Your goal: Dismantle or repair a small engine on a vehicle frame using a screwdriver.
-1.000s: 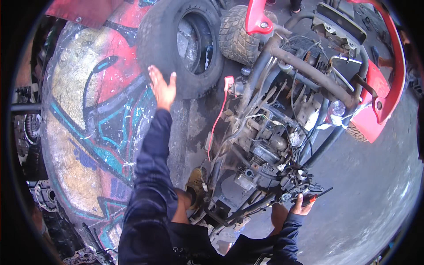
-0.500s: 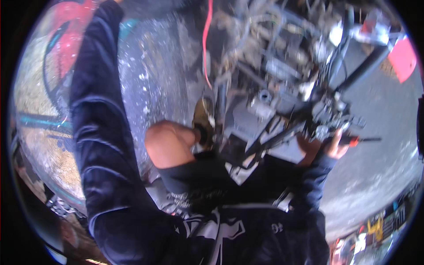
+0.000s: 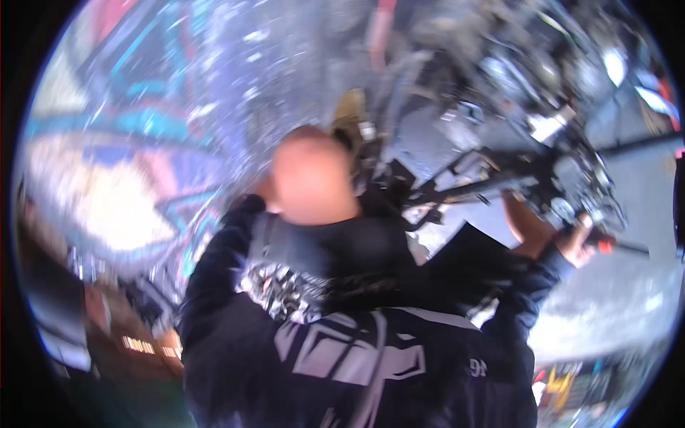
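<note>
Note one right hand (image 3: 575,247) closed around one slim tool (image 3: 606,247), orange-red beside the fingers and dark along the shaft; with motion blur here, treat as probably a screwdriver. Observe shaft pointing rightward, away from the body, as if to keep the tip clear. Locate the tool just beside the metal assembly (image 3: 581,178) at the right end of the dark frame bar (image 3: 474,187). Find one left hand (image 3: 265,191) largely hidden beside the bent left knee (image 3: 314,175); cannot tell whether open or closed. Infer bracing of the body as a plausible reason for that placement. Count two hands, one tool, one metal assembly, one shoe (image 3: 349,114) beyond the knee, and one red cable (image 3: 382,32) farther out.
</note>
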### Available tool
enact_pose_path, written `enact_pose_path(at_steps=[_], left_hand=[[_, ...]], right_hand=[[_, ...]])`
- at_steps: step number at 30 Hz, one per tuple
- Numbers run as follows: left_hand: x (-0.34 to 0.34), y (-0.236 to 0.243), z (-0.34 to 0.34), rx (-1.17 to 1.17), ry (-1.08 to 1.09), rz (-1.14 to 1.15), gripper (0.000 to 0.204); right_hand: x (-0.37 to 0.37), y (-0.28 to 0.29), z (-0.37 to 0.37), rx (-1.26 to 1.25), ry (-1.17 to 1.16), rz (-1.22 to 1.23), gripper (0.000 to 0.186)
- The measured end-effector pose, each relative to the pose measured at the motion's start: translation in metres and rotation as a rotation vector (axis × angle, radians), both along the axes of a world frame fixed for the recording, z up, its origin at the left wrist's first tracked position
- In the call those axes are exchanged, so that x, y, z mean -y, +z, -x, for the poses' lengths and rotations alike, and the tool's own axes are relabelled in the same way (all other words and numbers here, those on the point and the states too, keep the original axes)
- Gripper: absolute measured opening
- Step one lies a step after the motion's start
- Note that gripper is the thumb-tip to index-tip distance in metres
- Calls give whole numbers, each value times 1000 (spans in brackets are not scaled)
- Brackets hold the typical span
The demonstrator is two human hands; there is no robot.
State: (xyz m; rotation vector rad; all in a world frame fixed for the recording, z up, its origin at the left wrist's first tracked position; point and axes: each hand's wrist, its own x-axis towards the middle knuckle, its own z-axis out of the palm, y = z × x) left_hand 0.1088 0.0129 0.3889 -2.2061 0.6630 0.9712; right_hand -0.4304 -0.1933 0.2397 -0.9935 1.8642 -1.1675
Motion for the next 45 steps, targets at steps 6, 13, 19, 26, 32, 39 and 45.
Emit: enact_pose_path(at_steps=[6, 13, 19, 26, 32, 39, 45], left_hand=[[-113, 114, 49, 186, 62, -2, 48], [-131, 65, 72, 27, -132, 115, 51], [-116, -30, 84, -251, -362, 209, 54], [-139, -25, 117, -341, -407, 263, 57], [-54, 101, 88, -402, -459, 131, 81], [-95, 210, 30, -253, 200, 403, 88], [-108, 189, 20, -353, 491, 470, 88]], right_hand=[[-12, -5, 23, -68, -21, -65, 45], [-5, 3, 14, -6, -5, -99, 40], [-1, 14, -8, 131, 11, 20, 33], [0, 22, -5, 27, 18, -48, 33], [6, 29, -2, 160, 210, -88, 29], [3, 12, 24, 163, 238, -78, 24], [2, 7, -4, 229, 235, 60, 24]])
